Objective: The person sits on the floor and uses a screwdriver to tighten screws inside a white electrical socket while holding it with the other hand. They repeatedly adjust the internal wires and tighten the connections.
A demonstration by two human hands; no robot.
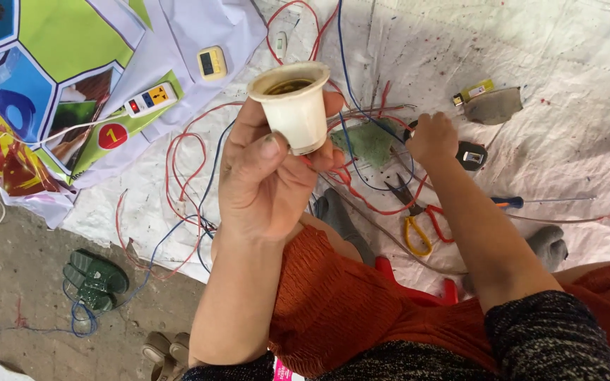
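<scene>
On the far left, over a printed colour poster (pixel 44 106), a white extension socket (pixel 151 99) and a small yellow meter (pixel 212 62). Below, on bare concrete, green sandals (pixel 95 279). Centre, raised toward the camera: left hand (pixel 266 176), fingers wrapped and clamped round a white lamp holder (pixel 292 106), open mouth up, brass contact visible inside. Beneath it, tangled red and blue wires (pixel 192 183) across the white plastic sheet (pixel 566 63). Further right, right hand (pixel 432 137) reaching down beside a black tape roll (pixel 471 155); fingers curled, whether closed on anything impossible to tell. Yellow-and-red-handled pliers (pixel 414 215) just below, a screwdriver (pixel 531 202) farther right. Best done, probably, with the holder kept steady and upright, grip low on the body so the mouth stays clear for inspection.
</scene>
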